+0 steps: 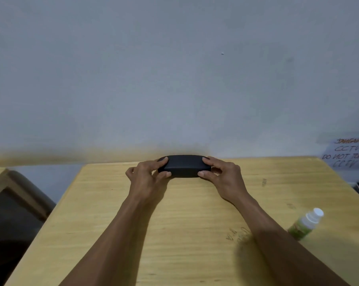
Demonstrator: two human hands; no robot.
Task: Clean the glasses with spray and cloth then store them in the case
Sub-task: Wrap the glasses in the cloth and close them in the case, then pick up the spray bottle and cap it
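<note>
A closed black case (184,166) is lying lengthwise near the far edge of a pale wooden table (174,234), close to the grey wall (174,69); the person is gripping it at both ends. The left hand (146,176) is grasping the case's left end, thumb pressing the near edge and fingertips curling over the top; the right hand (222,174) is grasping the right end in the same way, thumb at the near lower edge and a finger lying across the lid. Both forearms are reaching in from the bottom of the frame, their elbows cut off; the case's two ends are hiding behind the fingers. The lid is sitting shut, so nothing inside it is showing; whether the glasses are within cannot be told.

A spray bottle (305,225) with a green label and white cap is standing on the right side of the table, well apart from the case; it is blurring and its lower part is hiding behind the right forearm. A handwritten paper sign (349,154) is hanging on the wall at the far right, cut off by the frame edge; only part of its lettering is reading clearly. A dark chair (17,203) is showing partly at the left edge.
</note>
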